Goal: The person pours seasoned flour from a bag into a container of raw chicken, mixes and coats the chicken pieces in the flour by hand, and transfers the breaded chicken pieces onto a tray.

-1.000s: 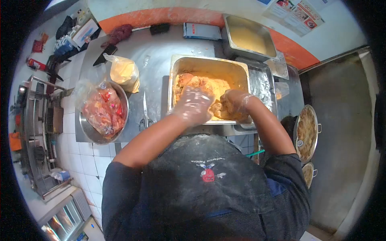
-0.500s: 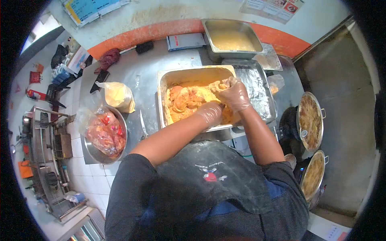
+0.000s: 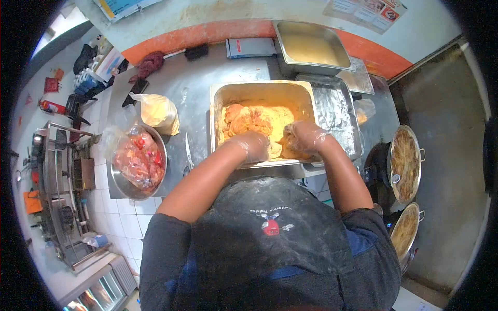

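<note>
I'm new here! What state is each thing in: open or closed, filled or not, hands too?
Front pan: open, holding meat and powder
Left hand: gloved, grip unclear
Right hand: gloved, fingers curled, grip unclear
Powder bag: upright
Metal bowl: holding bagged meat
Scissors: lying down, partly hidden
Back pan: open, partly filled
Two pots: uncovered, contents inside

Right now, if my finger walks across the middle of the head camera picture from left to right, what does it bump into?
Metal bowl → scissors → gloved left hand → gloved right hand → upper round pan.
</note>
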A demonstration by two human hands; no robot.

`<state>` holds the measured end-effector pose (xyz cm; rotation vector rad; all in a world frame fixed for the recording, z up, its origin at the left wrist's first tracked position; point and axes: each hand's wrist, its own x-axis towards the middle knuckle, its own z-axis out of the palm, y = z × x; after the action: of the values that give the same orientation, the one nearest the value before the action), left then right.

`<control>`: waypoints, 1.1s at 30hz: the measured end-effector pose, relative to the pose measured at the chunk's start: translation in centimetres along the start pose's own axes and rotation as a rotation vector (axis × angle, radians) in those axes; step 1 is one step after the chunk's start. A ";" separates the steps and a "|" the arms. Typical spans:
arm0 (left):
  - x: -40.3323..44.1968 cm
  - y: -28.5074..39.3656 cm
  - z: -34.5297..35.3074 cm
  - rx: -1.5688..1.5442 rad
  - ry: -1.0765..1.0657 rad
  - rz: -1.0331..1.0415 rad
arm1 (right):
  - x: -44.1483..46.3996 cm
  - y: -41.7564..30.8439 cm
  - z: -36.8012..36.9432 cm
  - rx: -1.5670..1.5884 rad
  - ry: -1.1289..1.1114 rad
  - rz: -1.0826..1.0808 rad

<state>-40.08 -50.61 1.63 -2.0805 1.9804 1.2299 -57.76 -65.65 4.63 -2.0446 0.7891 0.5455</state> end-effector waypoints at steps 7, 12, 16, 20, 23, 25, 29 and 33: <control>-0.1 1.8 -1.1 -0.642 0.337 -0.029 | -1.9 -2.3 -1.0 -0.093 0.282 -0.137; 1.4 2.9 2.2 -0.974 0.578 0.062 | 4.9 5.3 5.7 0.329 0.523 -0.213; -0.5 1.8 -0.2 -0.767 0.205 -0.001 | 4.0 2.7 5.3 -0.084 0.307 0.023; -4.4 -0.3 0.0 -0.435 0.563 0.054 | 4.9 2.7 4.2 -0.217 0.282 0.025; -6.6 -2.3 -0.7 -0.250 0.800 0.093 | 6.4 2.1 2.7 -0.171 0.238 0.132; -7.9 -2.4 -1.0 -0.316 0.904 0.110 | 6.7 1.9 2.5 -0.217 0.245 0.087; -8.3 -3.8 0.5 -0.327 0.817 0.038 | 5.2 -2.0 1.4 -0.363 0.271 0.069; -7.8 -4.7 2.2 -0.065 0.966 0.143 | 5.3 0.5 0.0 -0.744 0.307 -0.247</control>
<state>-36.38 -42.02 1.98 -2.9492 2.4218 0.2382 -54.34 -67.61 1.01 -2.9173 0.5257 0.4208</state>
